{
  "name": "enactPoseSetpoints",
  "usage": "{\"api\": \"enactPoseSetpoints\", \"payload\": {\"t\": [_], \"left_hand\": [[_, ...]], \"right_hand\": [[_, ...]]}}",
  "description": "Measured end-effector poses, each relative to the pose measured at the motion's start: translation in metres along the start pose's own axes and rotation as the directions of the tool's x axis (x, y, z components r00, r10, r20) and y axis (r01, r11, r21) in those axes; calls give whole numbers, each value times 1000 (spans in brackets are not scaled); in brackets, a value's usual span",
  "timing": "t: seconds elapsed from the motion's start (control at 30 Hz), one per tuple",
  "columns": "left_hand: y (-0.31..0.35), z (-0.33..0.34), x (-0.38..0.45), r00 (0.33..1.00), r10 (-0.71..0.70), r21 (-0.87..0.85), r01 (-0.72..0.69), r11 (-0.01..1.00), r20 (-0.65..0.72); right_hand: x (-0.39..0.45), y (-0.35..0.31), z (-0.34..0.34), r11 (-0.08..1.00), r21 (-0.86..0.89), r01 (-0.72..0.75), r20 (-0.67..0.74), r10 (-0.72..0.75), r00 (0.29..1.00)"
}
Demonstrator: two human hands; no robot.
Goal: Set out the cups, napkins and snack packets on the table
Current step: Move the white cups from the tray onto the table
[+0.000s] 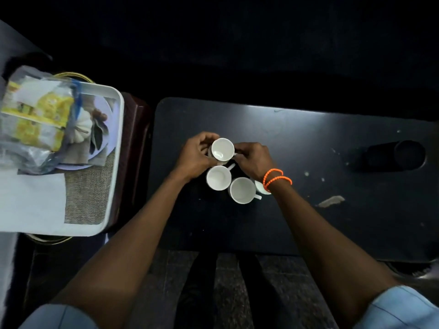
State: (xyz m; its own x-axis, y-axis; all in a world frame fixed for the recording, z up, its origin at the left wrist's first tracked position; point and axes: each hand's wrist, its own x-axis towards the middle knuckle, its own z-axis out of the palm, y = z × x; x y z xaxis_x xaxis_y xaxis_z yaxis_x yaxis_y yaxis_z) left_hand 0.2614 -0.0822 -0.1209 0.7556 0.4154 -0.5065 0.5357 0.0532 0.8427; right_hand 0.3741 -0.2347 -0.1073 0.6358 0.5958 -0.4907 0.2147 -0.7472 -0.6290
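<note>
So the top cup (222, 149) is a plain white glazed one, empty inside, opening facing up, and both hands are closed around it. The left hand (195, 156) wraps the body from one side and the right hand (253, 159) pinches the handle side. It's held over the black table (297, 143); can't tell if its base is touching. Right under the grip sit three more white cups: one (218, 178) just below the left hand's knuckles, another (242, 190) beside it, and a third (261, 187) half hidden by the right wrist with its orange bracelets (276, 177). Way off past the left hand there's a white tray (118, 143) with yellow snack packets (38, 115) in clear plastic and white napkins (31, 200). Printing on the packets is too blurry to read.
</note>
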Motion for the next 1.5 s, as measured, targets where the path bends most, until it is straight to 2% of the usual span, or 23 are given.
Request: {"api": "enactPoseSetpoints", "payload": {"t": [0.13,0.23,0.33,0.4,0.47,0.53,0.57,0.63,0.7,0.73,0.8,0.87,1.0,1.13,1.23,1.3,1.4,1.5], "left_hand": [[-2,-1,-1,1000,5,62,-4,998,-7],[-4,-3,-2,997,70,197,-62,979,-32],[-3,-5,-10,995,91,274,-79,959,-30],[1,-2,-24,984,139,346,-91,934,-115],[6,12,-42,938,192,357,-80,931,-290],[12,36,-62,882,220,325,-81,942,-418],[18,54,-70,879,217,307,-85,948,-426],[27,85,-84,925,87,191,-15,981,-371],[36,114,-94,966,-153,15,160,987,-207],[39,127,-99,962,-243,-29,242,970,-126],[39,149,-107,947,-316,25,318,948,-55],[37,163,-111,939,-342,98,344,934,-38],[30,179,-105,916,-401,48,401,915,-15],[29,190,-98,907,-414,11,416,909,-74],[28,194,-96,904,-410,-40,408,912,-120],[25,193,-102,915,-373,0,377,926,-154],[20,192,-118,951,-243,113,267,957,-192],[18,192,-123,951,-212,106,240,965,-223]], "right_hand": [[-4,0,0,999,-47,16,40,-14,999],[-8,2,-3,996,-69,53,65,-49,997],[-16,11,-11,1000,9,-2,5,2,1000],[-22,21,-20,989,132,-64,-64,73,995],[-28,32,-30,966,235,-105,-125,138,983],[-36,42,-37,953,272,-132,-176,184,967],[-40,49,-42,951,271,-151,-196,208,958],[-47,59,-45,959,229,-169,-208,218,954],[-53,66,-46,966,199,-163,-202,203,958],[-56,70,-46,964,211,-164,-195,206,959],[-63,75,-47,943,279,-183,-172,237,956],[-70,80,-47,918,343,-199,-148,262,954],[-81,84,-45,878,437,-197,-108,269,957],[-85,85,-40,825,504,-254,-17,304,953],[-89,89,-34,784,562,-265,-10,327,945],[-93,94,-31,760,594,-263,-10,335,942],[-100,102,-25,713,648,-266,4,346,938],[-106,105,-21,671,702,-240,-22,357,934]]}}
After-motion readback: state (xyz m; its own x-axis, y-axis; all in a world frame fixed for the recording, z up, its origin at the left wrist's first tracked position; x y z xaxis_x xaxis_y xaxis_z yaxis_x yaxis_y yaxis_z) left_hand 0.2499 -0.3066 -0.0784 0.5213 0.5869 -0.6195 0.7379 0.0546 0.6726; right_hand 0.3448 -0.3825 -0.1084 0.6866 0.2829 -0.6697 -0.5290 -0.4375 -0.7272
